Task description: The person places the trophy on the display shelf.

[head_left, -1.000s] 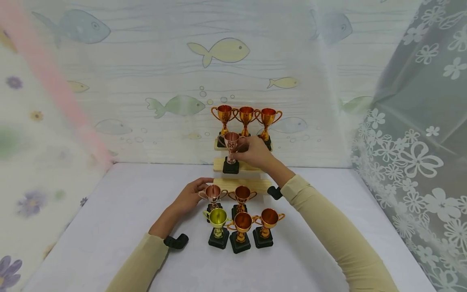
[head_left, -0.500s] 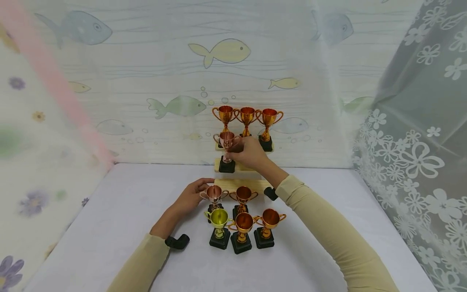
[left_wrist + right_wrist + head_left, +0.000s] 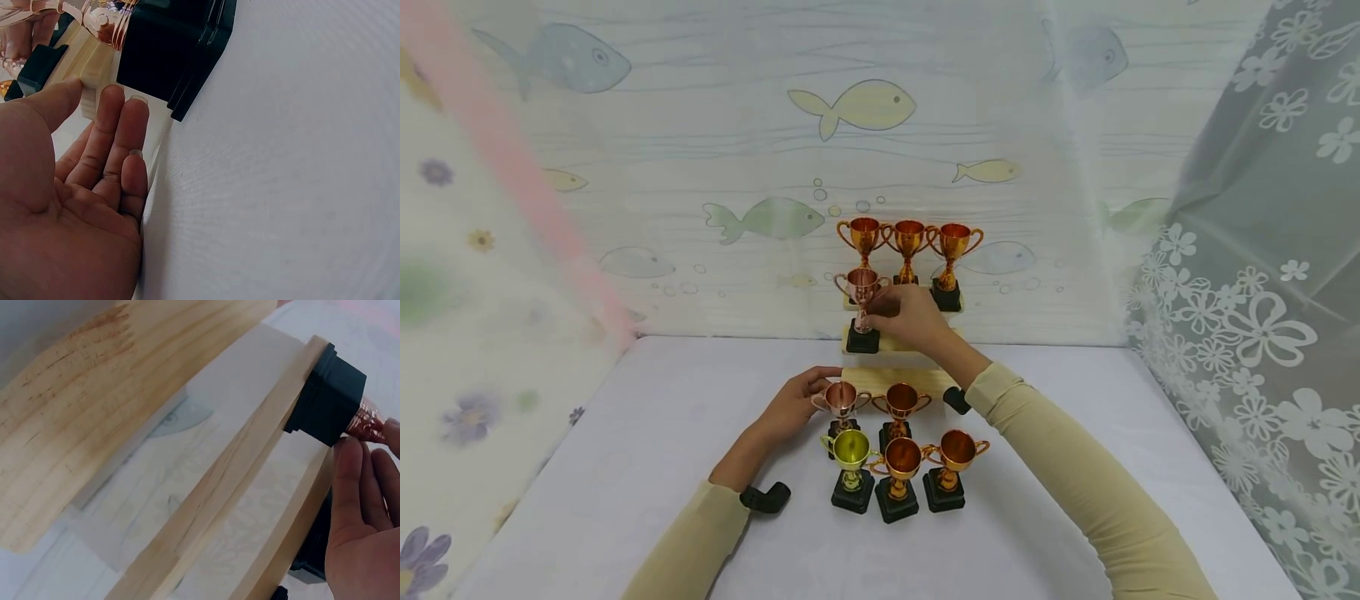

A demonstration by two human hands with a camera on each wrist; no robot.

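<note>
The right hand (image 3: 912, 317) pinches a rose-gold trophy (image 3: 862, 286) by its stem, thumb and fingertips closed round it, and holds it upright at the left end of the middle shelf (image 3: 901, 343). In the right wrist view its black base meets the plank, though it is hard to tell whether its full weight rests there. Behind and above, three orange-gold trophies (image 3: 908, 237) stand in a row on the top shelf (image 3: 281, 550), the leftmost partly hidden by the held one. The left hand (image 3: 786, 407) grasps nothing; its fingers reach out loosely at the left end of the lowest shelf (image 3: 898, 381), and in the left wrist view the thumb lies against the wood. Just beside that hand, on the white desk (image 3: 1037, 533), stands a second rose-gold cup (image 3: 842, 400), with a copper-orange cup (image 3: 901, 402) to its right. A front row of three stands nearer the person: a yellow-gold cup (image 3: 852, 450) at left, then two orange cups (image 3: 903, 457). Both arms wear pale sleeves (image 3: 1075, 467). A fish-patterned backdrop (image 3: 700, 125) hangs behind the shelves, and lacy white-flowered fabric (image 3: 1262, 333) hangs at the right.
</note>
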